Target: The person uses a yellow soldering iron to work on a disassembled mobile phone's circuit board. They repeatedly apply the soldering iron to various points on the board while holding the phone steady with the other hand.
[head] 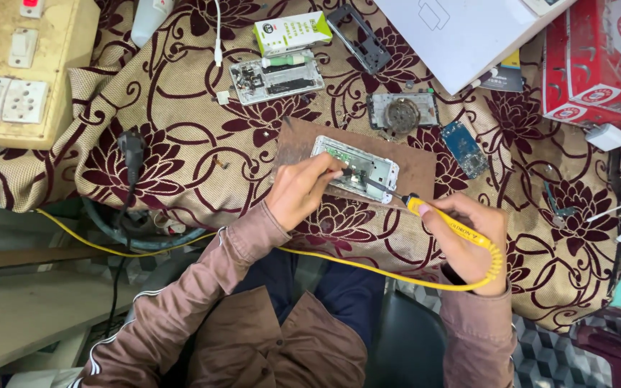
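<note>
The right hand (472, 241) grips a yellow soldering iron (448, 224), its tip on an opened phone (357, 167) lying on a brown board (415, 169) on the cloth-covered tabletop (181, 144). The left hand (300, 190) pinches something thin, perhaps tweezers, against the phone. Other phone parts (276, 77) lie further back, beside a red box (601, 57).

One head-worn camera looked steeply down from above the person's lap, close over the cloth-covered counter (181, 136), its far edge at the frame's top.
</note>
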